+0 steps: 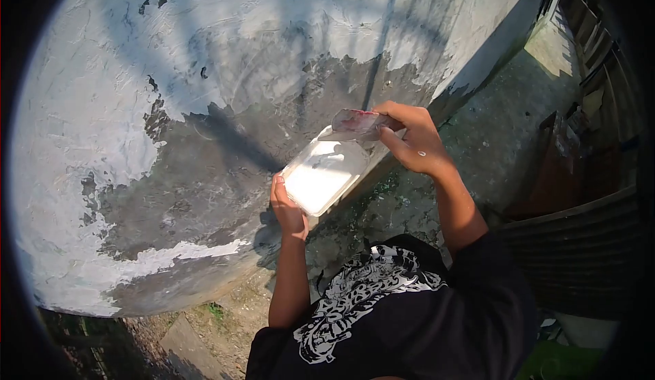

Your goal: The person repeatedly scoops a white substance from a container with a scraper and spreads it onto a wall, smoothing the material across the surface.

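My left hand holds the lower left side of a white rectangular tray, its fingers along the rim. White material lies inside the tray, bright in the sun. A flat scraper with reddish marks is pinched between the thumb and fingers of my right hand. Its blade is over the tray's upper end; whether it touches the rim I cannot tell. A small white spot shows on my right hand near the wrist.
A wall with patchy white coating over grey fills the left and top, crossed by shadows. Stained concrete ground runs along its right side. Corrugated sheeting and dark boards stand at the right. Dirt ground shows at the bottom left.
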Demonstrator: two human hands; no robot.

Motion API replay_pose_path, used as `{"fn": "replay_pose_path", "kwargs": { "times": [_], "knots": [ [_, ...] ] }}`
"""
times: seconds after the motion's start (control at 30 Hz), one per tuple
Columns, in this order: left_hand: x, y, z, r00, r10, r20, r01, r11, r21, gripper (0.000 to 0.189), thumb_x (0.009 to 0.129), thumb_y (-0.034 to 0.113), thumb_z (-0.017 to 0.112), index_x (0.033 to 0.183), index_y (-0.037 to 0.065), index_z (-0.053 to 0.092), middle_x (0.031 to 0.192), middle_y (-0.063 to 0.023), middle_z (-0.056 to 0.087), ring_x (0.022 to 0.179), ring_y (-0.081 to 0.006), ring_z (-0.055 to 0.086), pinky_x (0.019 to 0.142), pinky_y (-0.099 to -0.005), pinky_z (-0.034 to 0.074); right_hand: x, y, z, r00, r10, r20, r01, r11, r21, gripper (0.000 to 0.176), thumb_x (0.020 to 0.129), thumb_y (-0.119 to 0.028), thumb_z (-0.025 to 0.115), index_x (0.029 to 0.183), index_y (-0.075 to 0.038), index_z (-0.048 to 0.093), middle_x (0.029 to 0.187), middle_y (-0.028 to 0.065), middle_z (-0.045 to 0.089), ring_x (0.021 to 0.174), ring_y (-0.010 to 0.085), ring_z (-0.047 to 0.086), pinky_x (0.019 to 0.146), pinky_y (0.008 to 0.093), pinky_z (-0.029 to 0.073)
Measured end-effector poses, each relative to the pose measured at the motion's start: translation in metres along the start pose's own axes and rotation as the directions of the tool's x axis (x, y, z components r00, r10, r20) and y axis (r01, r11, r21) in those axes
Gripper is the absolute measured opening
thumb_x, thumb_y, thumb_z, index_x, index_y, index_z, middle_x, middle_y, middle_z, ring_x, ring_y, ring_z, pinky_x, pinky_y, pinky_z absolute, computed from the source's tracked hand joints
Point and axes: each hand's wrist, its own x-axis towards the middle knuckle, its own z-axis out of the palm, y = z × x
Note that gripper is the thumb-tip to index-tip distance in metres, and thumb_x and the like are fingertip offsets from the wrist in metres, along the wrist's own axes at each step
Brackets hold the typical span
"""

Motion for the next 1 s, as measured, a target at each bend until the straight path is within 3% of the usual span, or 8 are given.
{"fn": "replay_pose_path", "kwargs": {
  "times": [0.07,0.17,0.43,0.67,0.8,0.83,0.9,1.0],
  "knots": [
    [0.001,-0.005,0.010,0.996,0.046,0.081,-0.048,0.999,0.022,0.036,0.111,0.032,0.038,0.122,0.002,0.055,0.113,-0.0093,0.064,0.104,-0.0182,0.064,0.092,-0.0340,0.051,0.007,-0.012,-0.001,0.941,-0.247,0.230,0.304,0.916,-0.260,0.034,0.081,0.001,0.067,0.115,-0.001,0.067,0.094,0.0137,0.072,0.087,0.0295,0.071,0.080,0.0382,0.054],
    [-0.003,-0.008,0.031,0.999,0.009,0.047,-0.008,0.999,-0.036,0.039,0.110,0.035,0.039,0.123,0.002,0.054,0.117,-0.0098,0.063,0.108,-0.0189,0.063,0.096,-0.0362,0.050,0.011,-0.023,0.012,0.832,-0.323,0.452,0.478,0.831,-0.285,0.027,0.079,-0.004,0.068,0.106,-0.004,0.068,0.088,0.0110,0.070,0.087,0.0338,0.066,0.080,0.0422,0.051],
    [0.006,-0.015,0.017,0.982,-0.044,0.183,0.057,0.996,-0.063,0.039,0.108,0.034,0.045,0.128,0.002,0.055,0.123,-0.0102,0.064,0.114,-0.0220,0.063,0.100,-0.0391,0.050,0.010,0.001,0.051,0.680,-0.076,0.729,0.503,0.772,-0.389,0.014,0.081,-0.009,0.065,0.093,-0.005,0.067,0.087,0.0133,0.071,0.091,0.0333,0.069,0.081,0.0466,0.051],
    [0.008,-0.021,-0.003,0.982,-0.180,-0.052,0.181,0.983,0.019,0.042,0.109,0.035,0.043,0.132,0.001,0.053,0.125,-0.0117,0.064,0.117,-0.0238,0.063,0.102,-0.0405,0.051,0.030,0.010,0.061,0.656,-0.071,0.751,0.398,0.878,-0.265,0.016,0.081,-0.008,0.063,0.091,0.003,0.066,0.077,0.0214,0.067,0.080,0.0416,0.067,0.070,0.0500,0.051],
    [-0.004,-0.015,-0.023,0.988,-0.147,-0.038,0.146,0.989,-0.026,0.036,0.109,0.031,0.044,0.127,0.001,0.054,0.120,-0.0087,0.064,0.110,-0.0187,0.063,0.097,-0.0356,0.051,0.037,0.022,0.051,0.729,-0.101,0.677,0.168,0.985,-0.034,0.022,0.081,-0.011,0.059,0.096,0.003,0.066,0.075,0.0202,0.068,0.071,0.0355,0.068,0.068,0.0435,0.051],
    [-0.005,-0.013,-0.025,0.987,-0.144,-0.071,0.143,0.989,-0.021,0.037,0.109,0.032,0.044,0.127,0.001,0.054,0.121,-0.0084,0.063,0.111,-0.0185,0.063,0.097,-0.0358,0.051,0.033,0.026,0.052,0.802,0.024,0.597,-0.068,0.996,0.051,0.019,0.082,-0.009,0.059,0.096,0.003,0.066,0.076,0.0159,0.068,0.070,0.0276,0.067,0.066,0.0401,0.050],
    [-0.008,-0.014,-0.032,0.981,-0.147,-0.122,0.148,0.989,-0.002,0.039,0.108,0.035,0.046,0.128,0.003,0.055,0.123,-0.0077,0.062,0.114,-0.0186,0.061,0.097,-0.0367,0.050,0.026,0.042,0.049,0.788,0.261,0.558,-0.442,0.870,0.218,0.019,0.088,0.000,0.057,0.106,0.002,0.063,0.097,0.0017,0.068,0.088,0.0076,0.062,0.078,0.0306,0.054],
    [-0.009,-0.017,-0.032,0.969,-0.163,-0.186,0.167,0.986,0.004,0.041,0.108,0.036,0.047,0.131,0.003,0.054,0.125,-0.0078,0.061,0.116,-0.0193,0.060,0.098,-0.0373,0.049,0.009,0.063,0.053,0.867,0.206,0.453,-0.467,0.651,0.598,0.023,0.093,-0.005,0.061,0.115,0.002,0.063,0.106,0.0025,0.069,0.096,0.0088,0.064,0.084,0.0275,0.052]
  ]
}}
